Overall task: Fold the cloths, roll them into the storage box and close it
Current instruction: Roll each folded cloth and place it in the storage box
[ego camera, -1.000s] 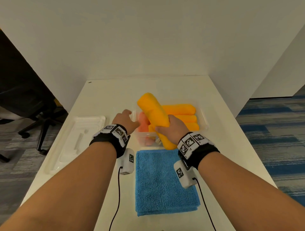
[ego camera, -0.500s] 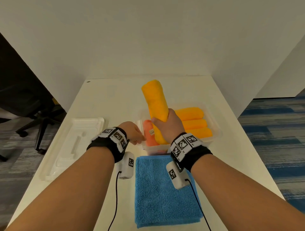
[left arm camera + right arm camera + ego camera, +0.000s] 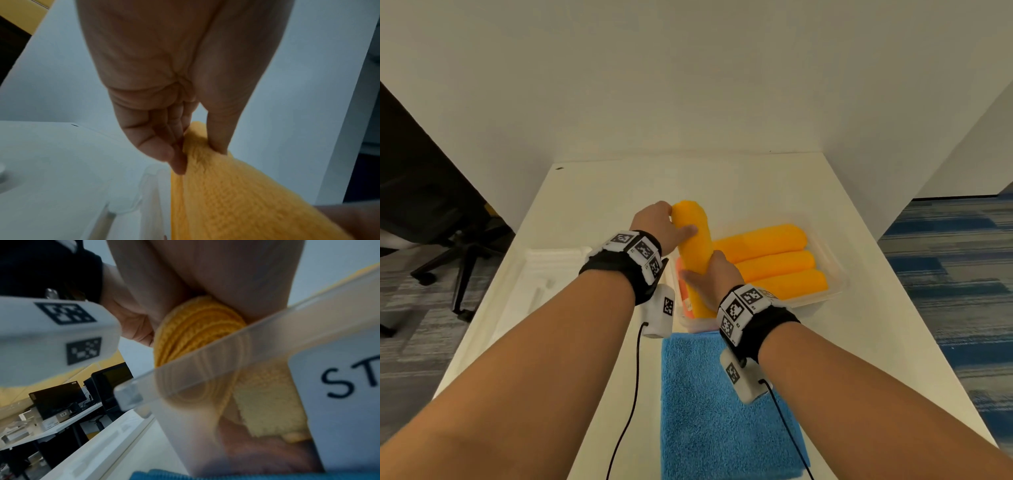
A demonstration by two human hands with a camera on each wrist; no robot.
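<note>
Holding rolled orange cloth (image 3: 693, 240) with both hands: our left hand (image 3: 659, 222) pinches far end between thumb and fingers (image 3: 164, 151), our right hand (image 3: 710, 277) wraps near end, grip snug. Roll tilts over left side of clear storage box (image 3: 832, 284) on bench (image 3: 592, 192), three orange rolls (image 3: 774, 260) beside it inside. Pinkish cloth (image 3: 680, 281) underneath mostly hidden. Blue cloth (image 3: 705, 411) lies nearer us, lid (image 3: 541, 270) left, partly cut off by arm.

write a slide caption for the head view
Both hands, left hand and right hand, lower a rolled orange cloth into the storage box.
</note>
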